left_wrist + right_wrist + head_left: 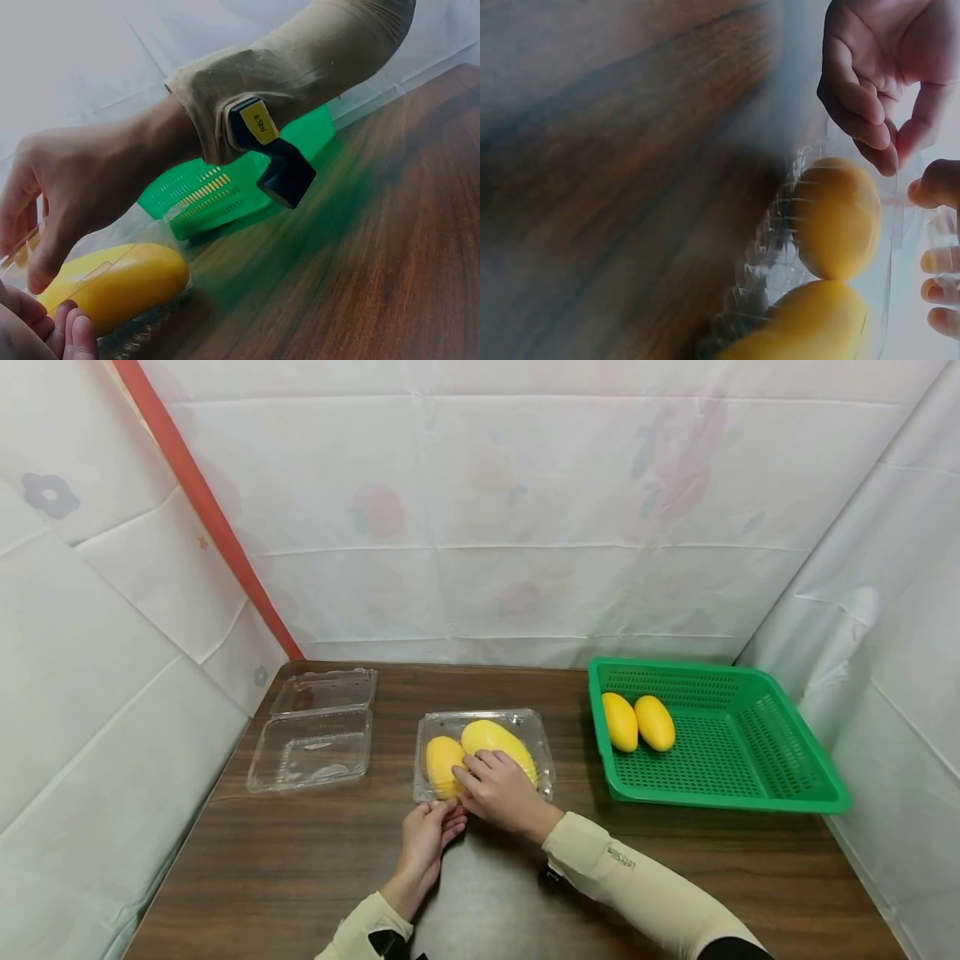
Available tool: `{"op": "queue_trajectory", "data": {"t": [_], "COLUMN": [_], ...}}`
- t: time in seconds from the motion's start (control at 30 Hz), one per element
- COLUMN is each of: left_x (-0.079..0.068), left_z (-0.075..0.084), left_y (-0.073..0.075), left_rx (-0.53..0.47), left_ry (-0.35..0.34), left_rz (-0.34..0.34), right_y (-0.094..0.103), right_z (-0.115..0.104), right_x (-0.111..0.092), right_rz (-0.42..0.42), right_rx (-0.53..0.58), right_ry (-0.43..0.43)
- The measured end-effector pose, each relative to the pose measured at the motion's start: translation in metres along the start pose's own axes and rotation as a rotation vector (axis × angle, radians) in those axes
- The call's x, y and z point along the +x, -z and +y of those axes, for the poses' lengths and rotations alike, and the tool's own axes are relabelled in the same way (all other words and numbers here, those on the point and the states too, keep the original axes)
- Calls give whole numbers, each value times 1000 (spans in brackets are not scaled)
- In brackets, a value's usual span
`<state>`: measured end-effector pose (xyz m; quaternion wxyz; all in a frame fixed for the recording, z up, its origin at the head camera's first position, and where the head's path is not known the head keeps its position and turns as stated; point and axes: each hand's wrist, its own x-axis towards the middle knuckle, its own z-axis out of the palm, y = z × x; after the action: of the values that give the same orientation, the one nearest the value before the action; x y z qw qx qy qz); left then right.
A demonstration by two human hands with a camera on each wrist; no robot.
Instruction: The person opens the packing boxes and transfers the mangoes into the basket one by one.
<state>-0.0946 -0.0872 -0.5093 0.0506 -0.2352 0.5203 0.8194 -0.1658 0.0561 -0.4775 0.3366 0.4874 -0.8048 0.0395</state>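
Note:
Near the middle of the table, a clear plastic clamshell box (546,739) has its lid over two yellow mangoes (442,758), which look like smooth ovals. At the front edge, the left hand (429,843) pinches the rim between thumb and fingers; the right wrist view shows this hand (889,75) at the box's corner. My right hand (498,789) lies across the lid, its fingers spread over the top and its thumb near the front edge. In the left wrist view, the right hand (75,180) arches above a mango (131,285) seen through the plastic.
To the right stands a green perforated basket (795,735) with two more yellow mangoes (655,723) at its left side. An open clear clamshell box (315,747) lies at the left. White curtains (480,527) hang around the wooden table (300,860).

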Motion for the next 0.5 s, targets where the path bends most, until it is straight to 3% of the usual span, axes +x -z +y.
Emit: {"op": "queue_trajectory", "data": {"t": [0.17, 0.5], "left_x": [-2, 0], "left_z": [2, 9], "left_y": [1, 1], "left_rx": [-27, -13], "left_ry": [8, 50], "left_rz": [-15, -24], "right_y": [-3, -1], "right_z": [5, 10], "right_x": [1, 3], "right_rz": [59, 79], "right_rx": [-24, 11], "right_ry": [29, 15]}}
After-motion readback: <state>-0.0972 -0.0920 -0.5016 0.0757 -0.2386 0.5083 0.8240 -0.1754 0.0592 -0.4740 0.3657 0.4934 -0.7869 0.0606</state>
